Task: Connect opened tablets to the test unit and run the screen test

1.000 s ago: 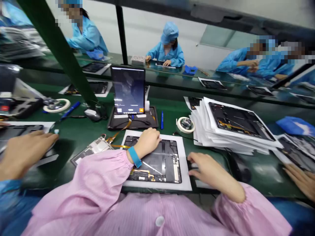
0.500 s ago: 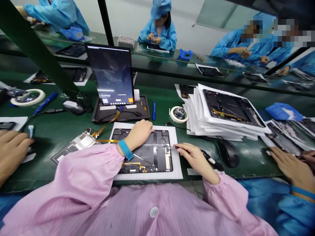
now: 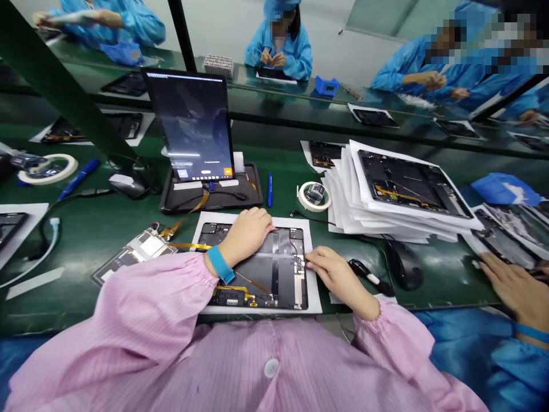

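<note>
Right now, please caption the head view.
Left hand over, right hand at edge of, a black rectangular casing on white paper.

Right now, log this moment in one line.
left hand: over flat black opened tablet housing | right hand: at its right edge | white paper sheet: beneath housing

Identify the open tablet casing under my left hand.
The casing on white paper, your right hand at its edge; your left hand covers no other.

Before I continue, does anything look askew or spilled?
The stack of white paper sheets beyond the bare right hand looks askew: its edges are fanned unevenly beneath a black rectangular tablet housing. I see no spill.
</note>
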`<state>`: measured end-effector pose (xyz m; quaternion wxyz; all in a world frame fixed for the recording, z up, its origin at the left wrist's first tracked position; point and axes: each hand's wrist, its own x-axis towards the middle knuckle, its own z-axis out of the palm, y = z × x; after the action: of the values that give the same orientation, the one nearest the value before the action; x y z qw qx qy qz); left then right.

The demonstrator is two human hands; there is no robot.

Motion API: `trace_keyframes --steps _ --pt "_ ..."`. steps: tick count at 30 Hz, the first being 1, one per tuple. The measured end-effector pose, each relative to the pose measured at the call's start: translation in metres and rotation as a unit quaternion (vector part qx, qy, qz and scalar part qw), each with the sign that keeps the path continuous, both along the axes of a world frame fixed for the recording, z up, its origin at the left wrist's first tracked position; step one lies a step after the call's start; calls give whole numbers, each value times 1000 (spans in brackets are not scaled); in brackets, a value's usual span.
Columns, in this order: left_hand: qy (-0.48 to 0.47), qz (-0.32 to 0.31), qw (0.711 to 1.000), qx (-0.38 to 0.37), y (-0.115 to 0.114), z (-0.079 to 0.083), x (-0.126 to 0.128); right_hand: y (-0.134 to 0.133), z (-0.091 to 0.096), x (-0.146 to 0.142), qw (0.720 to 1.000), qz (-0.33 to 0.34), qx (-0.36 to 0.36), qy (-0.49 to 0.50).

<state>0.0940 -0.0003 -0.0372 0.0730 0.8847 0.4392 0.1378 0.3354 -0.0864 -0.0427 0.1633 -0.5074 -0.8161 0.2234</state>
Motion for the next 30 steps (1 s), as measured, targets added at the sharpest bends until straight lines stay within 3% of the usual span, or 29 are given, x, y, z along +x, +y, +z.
trace_keyframes --steps 3,6,10,22,26,30 --pt "-1 -9 1000 2 -1 2 1 -1 2 -1 1000 12 10 -13" --pt "-3 6 1000 1 1 2 -1 -4 5 1 999 -17 35 -23" --pt "-2 31 998 -45 4 0 -4 -8 8 5 998 -16 49 -34" --pt "-36 48 993 -103 1 0 0 -9 -2 -3 997 0 74 -16" --pt "-53 45 992 -109 3 4 -3 -11 -10 -2 988 6 147 -43" --pt "-77 62 986 -132 12 3 -8 -10 -25 -3 962 -10 248 -118"
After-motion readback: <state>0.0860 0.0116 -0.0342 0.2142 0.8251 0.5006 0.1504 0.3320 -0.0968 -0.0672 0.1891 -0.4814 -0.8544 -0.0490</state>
